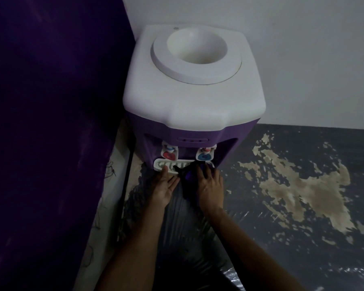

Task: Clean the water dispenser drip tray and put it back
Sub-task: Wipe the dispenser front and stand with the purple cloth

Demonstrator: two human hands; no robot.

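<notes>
Tray (166, 164) sits in its slot at the dispenser (193, 97) base, under the red tap (169, 155) and blue tap (205, 156). Left hand (164, 189) is flat, fingers straight, tips on the tray's front-left edge. Right hand (210, 189) presses a dark purple cloth (187, 176) over the tray's right half; fingers look spread, though whether they grip the cloth is unclear in this light. Looks like wiping in place or seating the tray. To do it well: brace the left edge so the tray doesn't skid, wipe along the grille slots, keep cloth clear of the taps, then push both corners evenly until flush.
</notes>
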